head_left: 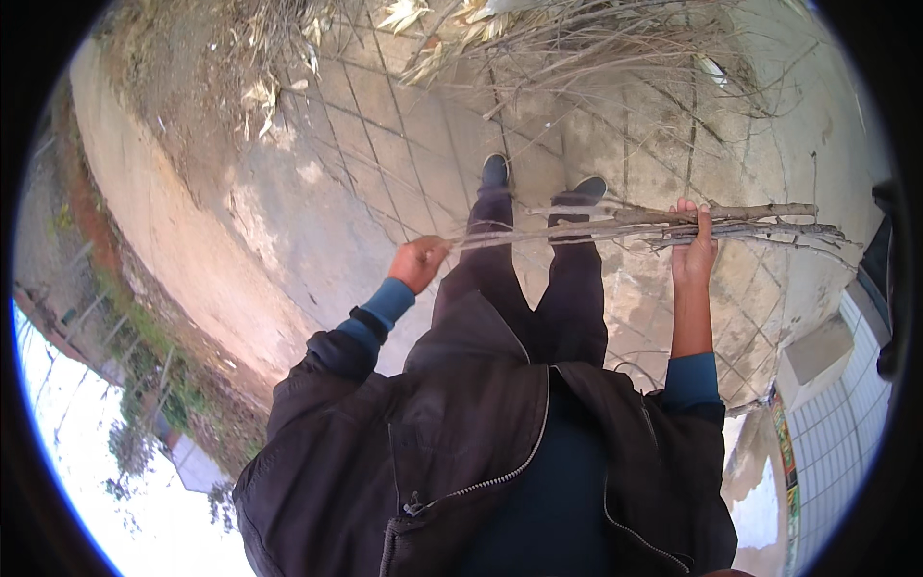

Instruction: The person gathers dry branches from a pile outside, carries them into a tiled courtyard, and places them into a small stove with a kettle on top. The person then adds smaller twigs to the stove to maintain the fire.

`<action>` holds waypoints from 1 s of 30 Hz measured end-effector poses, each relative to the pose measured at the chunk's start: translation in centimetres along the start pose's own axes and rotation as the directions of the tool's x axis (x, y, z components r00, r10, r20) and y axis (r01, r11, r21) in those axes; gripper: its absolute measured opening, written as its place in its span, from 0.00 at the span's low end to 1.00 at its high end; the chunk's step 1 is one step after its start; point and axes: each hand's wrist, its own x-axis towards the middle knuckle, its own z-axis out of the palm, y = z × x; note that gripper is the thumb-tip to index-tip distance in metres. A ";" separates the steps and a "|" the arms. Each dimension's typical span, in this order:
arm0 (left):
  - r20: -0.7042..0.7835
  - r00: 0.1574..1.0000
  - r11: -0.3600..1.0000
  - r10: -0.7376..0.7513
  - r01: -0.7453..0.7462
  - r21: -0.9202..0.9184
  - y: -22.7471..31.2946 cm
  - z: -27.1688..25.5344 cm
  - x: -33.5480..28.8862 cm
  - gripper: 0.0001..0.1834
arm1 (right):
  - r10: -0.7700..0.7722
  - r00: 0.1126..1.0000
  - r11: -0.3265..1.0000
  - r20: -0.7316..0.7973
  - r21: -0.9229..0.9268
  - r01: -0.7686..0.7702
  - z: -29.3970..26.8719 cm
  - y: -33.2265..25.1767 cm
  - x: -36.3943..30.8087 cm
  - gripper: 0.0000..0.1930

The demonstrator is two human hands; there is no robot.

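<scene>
A small bundle of bare branches [615, 226] lies level across the front of my legs. My right hand [694, 252] is wrapped round the thicker ends, thumb on top, with cut ends and thin twigs sticking out past it to the right. At the other side my left hand [420, 262] is closed at the thin tips of the branches. Those tips look slightly smeared by motion, and the fingers of that hand are partly hidden.
A heap of dry twigs [615, 48] lies on the paved ground [404, 163] beyond my shoes [495, 171]. Pale dry husks [260, 101] are scattered at the far left. A low block [815, 361] and a white tiled wall [841, 423] stand on the right.
</scene>
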 end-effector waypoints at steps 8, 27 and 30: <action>-0.175 0.860 0.793 -0.479 0.339 -0.507 -6.5 5.7 -2.2 0.18 | -0.001 0.997 0.984 0.076 -0.180 0.015 -1.9 -3.2 7.4 0.14; 0.079 0.652 0.302 -0.754 0.451 -0.840 -47.6 36.3 11.0 0.34 | 0.078 0.937 0.883 0.340 -0.460 0.094 -1.4 10.6 17.8 0.12; 0.200 0.640 0.212 -0.742 0.507 -0.835 -56.0 43.8 14.1 0.28 | 0.051 0.942 0.850 0.331 -0.510 0.133 -1.6 11.2 19.8 0.13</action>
